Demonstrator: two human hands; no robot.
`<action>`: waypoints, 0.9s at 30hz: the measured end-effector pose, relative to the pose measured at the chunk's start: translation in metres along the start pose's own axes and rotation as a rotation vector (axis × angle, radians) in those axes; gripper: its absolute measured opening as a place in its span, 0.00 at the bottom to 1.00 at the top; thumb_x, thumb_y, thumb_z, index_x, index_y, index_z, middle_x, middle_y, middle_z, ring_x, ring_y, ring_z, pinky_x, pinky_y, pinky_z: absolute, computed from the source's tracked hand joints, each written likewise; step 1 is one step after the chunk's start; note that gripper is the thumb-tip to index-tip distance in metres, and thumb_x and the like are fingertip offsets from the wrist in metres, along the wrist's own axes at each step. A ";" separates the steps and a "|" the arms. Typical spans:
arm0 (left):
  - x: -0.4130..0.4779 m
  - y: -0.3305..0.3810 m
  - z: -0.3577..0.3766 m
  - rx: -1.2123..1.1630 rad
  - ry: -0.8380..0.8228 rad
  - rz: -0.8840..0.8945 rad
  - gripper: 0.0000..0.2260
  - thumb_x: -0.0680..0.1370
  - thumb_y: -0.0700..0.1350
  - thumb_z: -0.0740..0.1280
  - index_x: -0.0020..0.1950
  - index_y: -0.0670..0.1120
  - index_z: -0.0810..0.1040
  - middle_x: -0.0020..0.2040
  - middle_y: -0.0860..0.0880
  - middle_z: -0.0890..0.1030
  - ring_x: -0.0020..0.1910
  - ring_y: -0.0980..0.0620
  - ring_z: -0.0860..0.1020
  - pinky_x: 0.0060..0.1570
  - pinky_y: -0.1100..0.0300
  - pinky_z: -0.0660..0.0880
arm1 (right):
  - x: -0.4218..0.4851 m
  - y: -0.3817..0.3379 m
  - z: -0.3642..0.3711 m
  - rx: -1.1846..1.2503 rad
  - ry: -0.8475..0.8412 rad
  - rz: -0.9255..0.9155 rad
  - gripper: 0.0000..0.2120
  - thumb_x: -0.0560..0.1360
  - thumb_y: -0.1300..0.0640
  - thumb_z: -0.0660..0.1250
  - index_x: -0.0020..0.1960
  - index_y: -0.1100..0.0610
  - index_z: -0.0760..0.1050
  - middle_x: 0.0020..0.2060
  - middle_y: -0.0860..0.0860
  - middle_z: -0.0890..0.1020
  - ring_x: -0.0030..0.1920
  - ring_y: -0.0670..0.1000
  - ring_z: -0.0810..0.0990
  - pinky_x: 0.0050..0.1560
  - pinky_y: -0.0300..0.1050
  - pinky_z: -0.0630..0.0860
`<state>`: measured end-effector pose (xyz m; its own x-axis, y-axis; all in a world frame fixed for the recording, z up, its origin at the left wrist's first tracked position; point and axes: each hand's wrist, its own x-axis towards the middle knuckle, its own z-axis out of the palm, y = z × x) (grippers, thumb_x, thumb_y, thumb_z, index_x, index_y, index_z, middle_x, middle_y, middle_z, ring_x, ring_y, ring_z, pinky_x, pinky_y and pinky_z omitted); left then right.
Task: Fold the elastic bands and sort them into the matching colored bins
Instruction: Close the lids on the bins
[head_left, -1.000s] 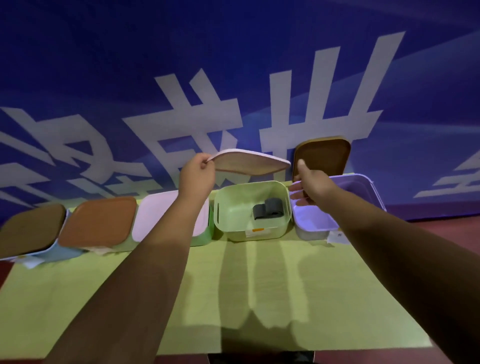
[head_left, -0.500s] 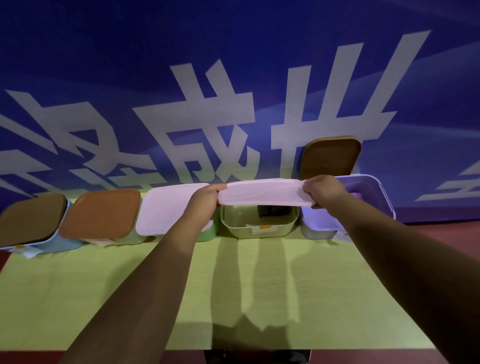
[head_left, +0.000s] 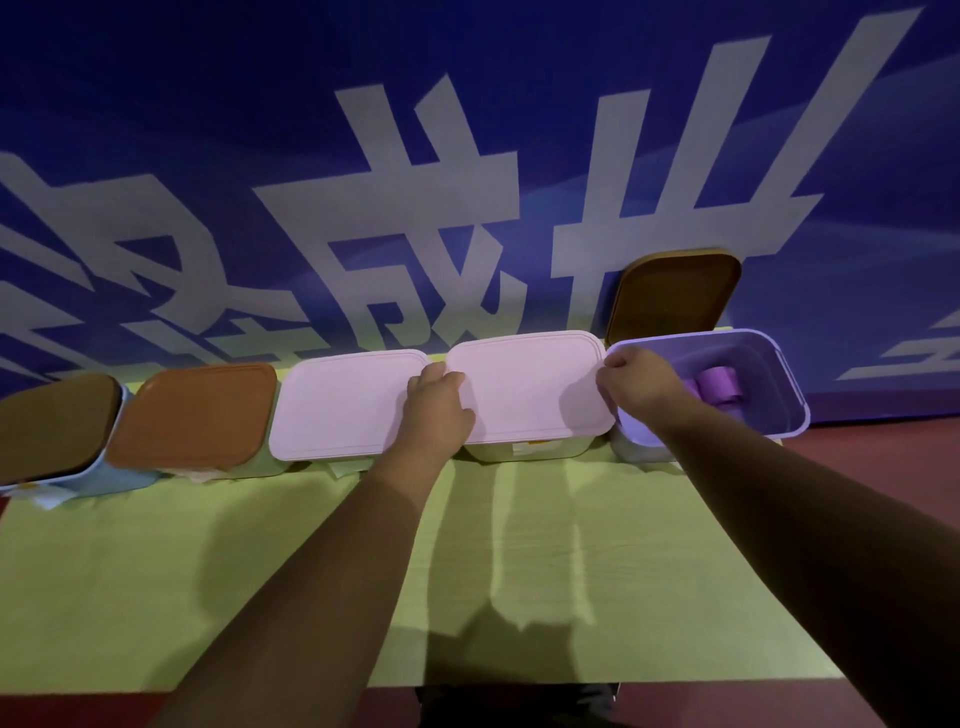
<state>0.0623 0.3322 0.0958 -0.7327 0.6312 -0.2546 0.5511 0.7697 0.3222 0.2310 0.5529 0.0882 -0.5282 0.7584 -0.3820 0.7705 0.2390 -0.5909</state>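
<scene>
Both hands are holding the pink lid, flat on the green bin: left hand curling over its left edge, right hand pinching its right edge. Just right of the right hand, rolled purple bands are sitting in the open purple bin. Beyond the grip, 成 is showing white on the blue backdrop, a brown lid leaning against it; left of the left hand, three lidded bins are lining up

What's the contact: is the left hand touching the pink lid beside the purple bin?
Touching. Head view shows the left hand gripping the pink lid at its left edge.
</scene>
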 end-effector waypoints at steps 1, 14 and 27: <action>0.000 0.001 0.002 0.021 -0.012 0.027 0.25 0.83 0.48 0.70 0.80 0.47 0.71 0.80 0.47 0.68 0.77 0.43 0.66 0.77 0.50 0.66 | -0.002 -0.002 -0.001 0.022 0.002 -0.002 0.11 0.81 0.61 0.64 0.57 0.62 0.84 0.54 0.59 0.85 0.54 0.59 0.82 0.53 0.47 0.79; -0.006 0.009 0.014 0.029 -0.073 0.113 0.29 0.81 0.57 0.72 0.79 0.49 0.72 0.81 0.50 0.67 0.78 0.45 0.66 0.76 0.50 0.67 | -0.013 0.000 0.008 -0.138 0.030 -0.081 0.10 0.79 0.61 0.66 0.56 0.60 0.84 0.51 0.60 0.85 0.53 0.62 0.84 0.54 0.57 0.83; -0.016 0.038 0.022 0.161 -0.093 0.127 0.26 0.83 0.54 0.68 0.78 0.45 0.72 0.82 0.46 0.63 0.78 0.42 0.64 0.75 0.48 0.67 | -0.025 0.007 0.005 -0.292 -0.033 -0.246 0.12 0.81 0.61 0.67 0.63 0.61 0.83 0.57 0.57 0.82 0.57 0.60 0.81 0.59 0.51 0.80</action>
<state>0.1034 0.3537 0.0922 -0.6176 0.7242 -0.3067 0.6986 0.6843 0.2089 0.2473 0.5325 0.0898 -0.7178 0.6379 -0.2791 0.6857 0.5783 -0.4420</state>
